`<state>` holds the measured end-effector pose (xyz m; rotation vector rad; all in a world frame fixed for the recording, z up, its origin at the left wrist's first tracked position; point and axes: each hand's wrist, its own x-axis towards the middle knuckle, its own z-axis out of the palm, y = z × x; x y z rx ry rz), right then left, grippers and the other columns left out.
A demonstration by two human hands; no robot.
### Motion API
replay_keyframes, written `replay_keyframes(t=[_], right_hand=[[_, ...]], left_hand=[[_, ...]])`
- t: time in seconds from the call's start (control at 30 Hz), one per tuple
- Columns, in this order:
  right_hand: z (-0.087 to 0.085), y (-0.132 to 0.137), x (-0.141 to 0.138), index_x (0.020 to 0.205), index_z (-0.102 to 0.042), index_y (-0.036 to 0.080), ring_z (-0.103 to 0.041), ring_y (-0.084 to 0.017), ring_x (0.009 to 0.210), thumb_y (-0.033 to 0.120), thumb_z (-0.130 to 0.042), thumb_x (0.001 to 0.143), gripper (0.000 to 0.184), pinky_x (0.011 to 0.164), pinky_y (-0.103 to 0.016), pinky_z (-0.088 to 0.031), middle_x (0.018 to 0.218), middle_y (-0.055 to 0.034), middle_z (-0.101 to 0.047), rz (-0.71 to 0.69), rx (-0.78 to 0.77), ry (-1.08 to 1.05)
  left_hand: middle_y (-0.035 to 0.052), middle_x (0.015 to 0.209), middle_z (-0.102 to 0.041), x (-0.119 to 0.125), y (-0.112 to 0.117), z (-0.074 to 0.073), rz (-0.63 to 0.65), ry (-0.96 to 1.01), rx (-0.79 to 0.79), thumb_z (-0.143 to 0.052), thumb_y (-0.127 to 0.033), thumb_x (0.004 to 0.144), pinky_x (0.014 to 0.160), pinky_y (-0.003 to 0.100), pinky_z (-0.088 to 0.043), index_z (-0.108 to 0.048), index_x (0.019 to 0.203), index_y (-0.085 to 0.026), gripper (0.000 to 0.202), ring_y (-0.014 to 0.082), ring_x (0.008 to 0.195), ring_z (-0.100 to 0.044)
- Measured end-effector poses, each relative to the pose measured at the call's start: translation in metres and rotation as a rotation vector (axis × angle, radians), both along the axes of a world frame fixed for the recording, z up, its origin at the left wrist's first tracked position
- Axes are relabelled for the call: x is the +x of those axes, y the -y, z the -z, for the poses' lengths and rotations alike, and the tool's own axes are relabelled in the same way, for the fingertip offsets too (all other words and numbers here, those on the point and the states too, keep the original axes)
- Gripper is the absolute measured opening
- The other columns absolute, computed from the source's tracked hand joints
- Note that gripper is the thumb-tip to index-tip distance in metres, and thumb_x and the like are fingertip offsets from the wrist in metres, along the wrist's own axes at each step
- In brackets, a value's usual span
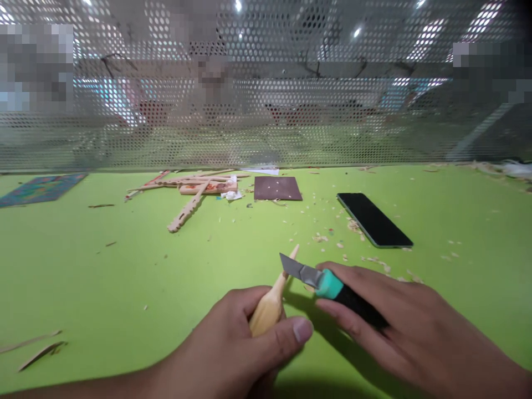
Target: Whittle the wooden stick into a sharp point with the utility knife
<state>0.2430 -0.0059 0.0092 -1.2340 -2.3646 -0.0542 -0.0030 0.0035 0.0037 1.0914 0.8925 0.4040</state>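
Observation:
My left hand (245, 341) is closed round a pale carved wooden piece (269, 307) whose thin pointed tip sticks up and away from me. My right hand (399, 327) grips a carving knife (328, 285) with a teal collar and a black handle. The grey blade lies against the thin neck of the wooden piece, just below its tip. Both hands hover low over the green table (103, 277).
A black phone (374, 220) lies flat to the right of centre. A brown sandpaper sheet (277, 188) and a pile of wooden sticks (191, 191) sit farther back. Wood shavings (353, 227) are scattered about. A perforated metal screen (266, 111) closes the table's far edge.

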Motion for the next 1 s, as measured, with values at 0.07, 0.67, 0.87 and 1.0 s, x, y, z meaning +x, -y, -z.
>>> replay_keyframes(t=[0.07,0.67,0.87,1.0], right_hand=[[0.001,0.0,-0.001,0.118,-0.07,0.023,-0.082,-0.024,0.072,0.048,-0.036,0.118,0.043,0.054,-0.033,-0.062,0.095,-0.0081,-0.084,-0.028,-0.057,-0.009],[-0.002,0.008,-0.009,0.101,-0.067,0.028,-0.076,-0.019,0.072,0.061,-0.032,0.117,0.05,0.061,-0.031,-0.057,0.09,0.0018,-0.08,-0.142,-0.504,-0.063],[0.007,0.008,-0.008,0.122,-0.068,0.017,-0.078,-0.021,0.063,0.046,-0.029,0.12,0.048,0.05,-0.034,-0.056,0.087,-0.0055,-0.082,-0.09,0.041,0.091],[0.005,0.005,-0.002,0.126,-0.066,0.015,-0.081,-0.025,0.069,0.044,-0.032,0.12,0.046,0.052,-0.037,-0.06,0.095,-0.0098,-0.084,-0.032,0.107,0.113]], left_hand=[[-0.0051,0.064,-0.048,-0.001,-0.001,-0.001,0.01,0.01,-0.006,-0.081,-0.074,0.083,0.061,0.026,-0.044,-0.07,0.103,-0.019,0.059,0.0132,0.058,-0.045],[-0.0015,0.091,-0.057,0.001,-0.002,-0.002,0.038,0.201,-0.02,-0.082,-0.034,0.096,0.078,0.024,-0.042,-0.066,0.1,-0.016,0.025,0.0139,0.084,-0.048],[0.0033,0.097,-0.064,0.003,0.002,0.003,0.005,0.189,-0.019,-0.076,-0.045,0.1,0.092,0.03,-0.048,-0.072,0.102,-0.016,0.029,0.0212,0.099,-0.057],[0.0039,0.101,-0.067,0.004,0.002,0.0,-0.013,0.196,0.0,-0.079,-0.045,0.098,0.098,0.035,-0.049,-0.075,0.114,-0.018,0.032,0.0225,0.098,-0.059]])
